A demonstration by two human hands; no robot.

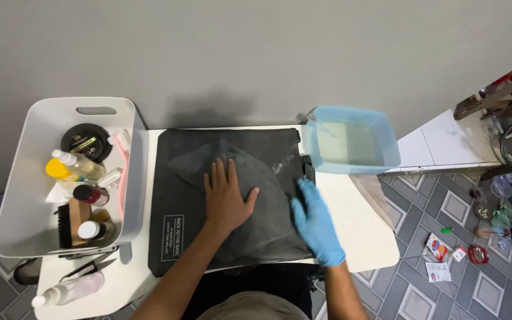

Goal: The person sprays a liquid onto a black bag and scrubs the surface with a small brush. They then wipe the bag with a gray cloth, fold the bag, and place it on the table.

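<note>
A dark grey cloth point(256, 222) lies spread over a black mat point(170, 195) on a small white table point(362, 231). My left hand point(225, 198), bare, lies flat and spread on the middle of the cloth. My right hand point(315, 224) wears a light blue glove and rests on the cloth's right edge, fingers pointing up toward a small black object point(308, 168) at the mat's right side. Neither hand grips anything that I can see.
A white caddy point(31, 178) at the left holds bottles, a brush and a round black tin. A translucent blue tub point(351, 139) stands at the back right. Scissors point(87, 269) and a spray bottle point(66, 290) lie front left. Small packets litter the tiled floor point(445, 261) on the right.
</note>
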